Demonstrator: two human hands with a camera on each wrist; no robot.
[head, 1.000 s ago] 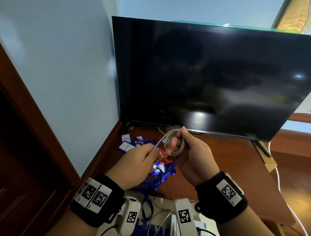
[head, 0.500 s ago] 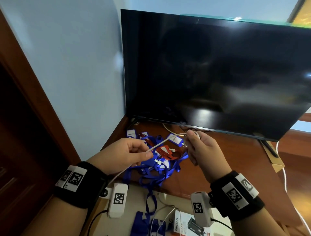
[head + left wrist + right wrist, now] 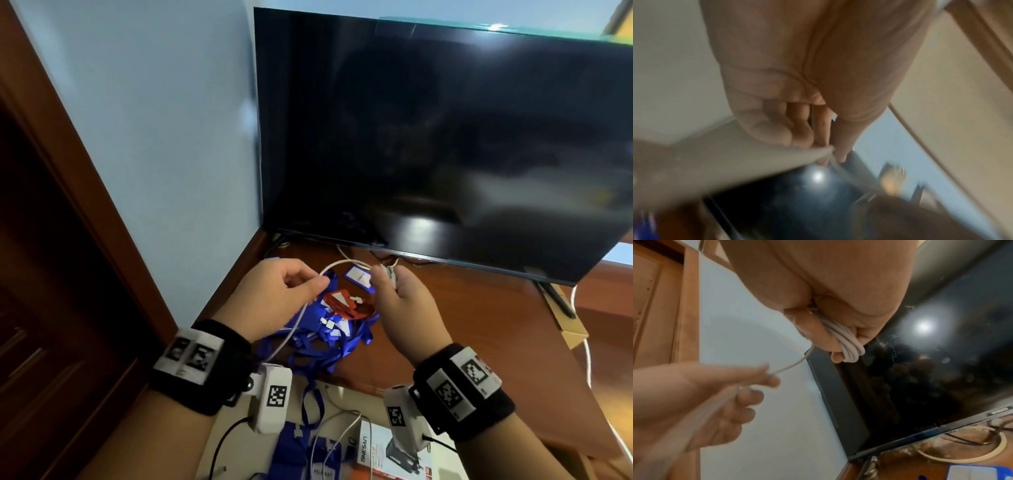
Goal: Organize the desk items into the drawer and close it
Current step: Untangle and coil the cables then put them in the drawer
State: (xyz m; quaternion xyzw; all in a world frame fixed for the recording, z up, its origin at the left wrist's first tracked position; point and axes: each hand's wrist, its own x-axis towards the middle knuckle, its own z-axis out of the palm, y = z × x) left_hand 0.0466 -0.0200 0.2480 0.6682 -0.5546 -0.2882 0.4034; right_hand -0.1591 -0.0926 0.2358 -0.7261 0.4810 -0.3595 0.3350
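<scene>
While the right hand [image 3: 402, 301] clamps coiled loops of white cable [image 3: 846, 339], left hand [image 3: 274, 301] pinching its free run, both above the desk [image 3: 479, 315], blue lanyard heap [image 3: 325, 335] beneath, dark monitor [image 3: 445, 137] behind, open drawer [image 3: 236, 445] in front.

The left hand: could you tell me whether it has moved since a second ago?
Yes. The left hand has drawn leftward, away from the right hand, toward the wall.

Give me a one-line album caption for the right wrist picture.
Right hand grips a coiled white cable while the left hand pinches its loose end, before a dark TV.
</scene>
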